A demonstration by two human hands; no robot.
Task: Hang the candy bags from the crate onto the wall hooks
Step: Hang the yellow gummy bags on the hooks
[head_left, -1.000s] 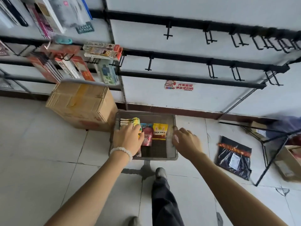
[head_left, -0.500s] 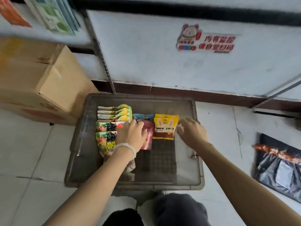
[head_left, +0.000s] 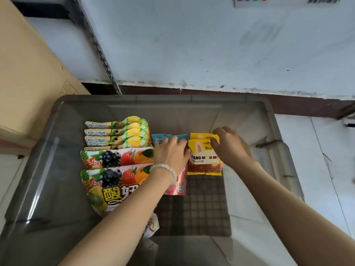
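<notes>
A grey plastic crate (head_left: 278,143) on the floor holds several candy bags. Yellow-green bags (head_left: 124,134) are stacked at the back left, with fruit-print bags (head_left: 115,166) in front of them. My left hand (head_left: 171,152), with a bead bracelet on its wrist, lies on a pink bag (head_left: 177,186) and a blue bag (head_left: 163,136). My right hand (head_left: 227,144) pinches the top right corner of the yellow bags (head_left: 203,162). No wall hooks are in view.
A cardboard box (head_left: 28,73) stands left of the crate. A slotted metal upright (head_left: 96,47) runs up the white wall behind it. White floor tiles (head_left: 326,169) lie to the right. The crate's front right bottom (head_left: 201,206) is bare.
The view has dropped and closed in on the crate. My right hand moved left from the crate's rim to the yellow bags' top corner. My left hand shifted right onto the pink and blue bags.
</notes>
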